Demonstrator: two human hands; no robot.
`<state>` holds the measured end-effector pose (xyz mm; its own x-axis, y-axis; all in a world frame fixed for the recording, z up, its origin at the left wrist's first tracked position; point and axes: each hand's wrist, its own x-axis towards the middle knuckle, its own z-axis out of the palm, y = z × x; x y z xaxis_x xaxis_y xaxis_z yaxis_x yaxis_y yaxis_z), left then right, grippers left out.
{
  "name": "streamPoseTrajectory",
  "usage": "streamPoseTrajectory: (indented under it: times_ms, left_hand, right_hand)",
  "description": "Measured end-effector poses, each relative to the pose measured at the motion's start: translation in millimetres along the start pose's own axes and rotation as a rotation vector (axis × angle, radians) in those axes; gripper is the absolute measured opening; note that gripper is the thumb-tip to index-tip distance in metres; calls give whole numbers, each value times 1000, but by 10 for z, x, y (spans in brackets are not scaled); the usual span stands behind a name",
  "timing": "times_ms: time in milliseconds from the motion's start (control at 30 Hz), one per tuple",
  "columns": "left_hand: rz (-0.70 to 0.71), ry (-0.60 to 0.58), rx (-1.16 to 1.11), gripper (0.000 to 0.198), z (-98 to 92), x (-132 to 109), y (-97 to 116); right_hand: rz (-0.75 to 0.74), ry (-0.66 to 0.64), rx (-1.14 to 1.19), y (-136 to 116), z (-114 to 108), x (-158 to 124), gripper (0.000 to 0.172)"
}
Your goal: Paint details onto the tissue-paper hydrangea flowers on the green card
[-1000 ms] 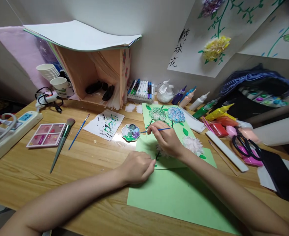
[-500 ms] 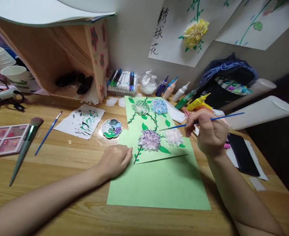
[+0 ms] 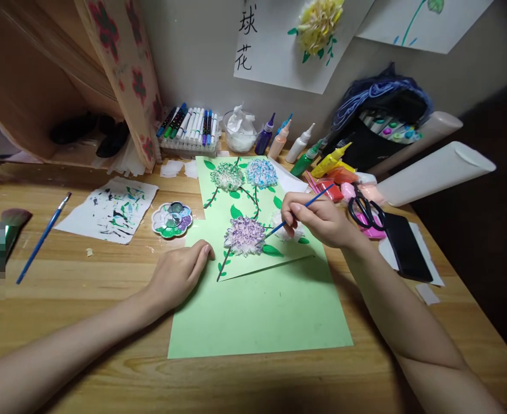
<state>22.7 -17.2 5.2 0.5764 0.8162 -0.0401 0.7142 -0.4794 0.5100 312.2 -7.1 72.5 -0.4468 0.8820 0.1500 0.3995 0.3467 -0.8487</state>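
A blue paintbrush (image 3: 320, 194) in the right hand (image 3: 317, 218), its tip at a purple flower (image 3: 244, 234)

The right hand is closed around the slim handle, thumb and fingers pinched together, with the bristles at the right edge of the purple flower; whether they touch its petals is too small to tell. The left hand (image 3: 182, 273) is curled into a loose fist with nothing visible in it, lying across the left edge of the lower green sheet (image 3: 257, 316).

Four flowers stand out on the upper green sheet (image 3: 244, 265), which overlaps the lower one on the wooden table (image 3: 84, 282). The purple flower sits lower left on it, beside a whitish flower (image 3: 279, 219) partly hidden by the right hand; above are a green-and-white flower (image 3: 227, 175) and a blue-and-white flower (image 3: 262, 172). All four look ruffled and raised, while the dark stems and green leaves around them look flat.

Left of the sheets is one scalloped palette (image 3: 160, 215) with green, grey and purple paint in its rounded wells. Beyond it lie one crumpled white paper (image 3: 109, 210) streaked with paint and a second brush (image 3: 41, 241), also blue-handled. At least six squeeze bottles (image 3: 300, 144) with pointed nozzles line the back, near one clear bowl (image 3: 231, 138) of white tissue and one clear tray (image 3: 188, 146) of marker pens (image 3: 195, 123). One pair of black-handled scissors (image 3: 376, 218) lies at the right.
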Motion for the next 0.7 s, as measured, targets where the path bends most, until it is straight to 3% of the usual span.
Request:
streamPoseTrajectory:
  times_ms: [133, 433, 567, 700]
  left_hand:
    - [-21, -4, -40, 44, 3, -3, 3]
    - [-32, 2, -74, 43, 7, 19, 7]
    - [-21, -8, -82, 45, 8, 10, 0]
    - [-23, -8, -90, 45, 17, 4, -15]
  right_hand:
    - [57, -4, 123, 71, 47, 56, 40]
    - [153, 160, 372, 201, 73, 125, 31]
    - [185, 131, 322, 222, 110, 159, 30]
    - [189, 225, 309, 235, 58, 165, 28]
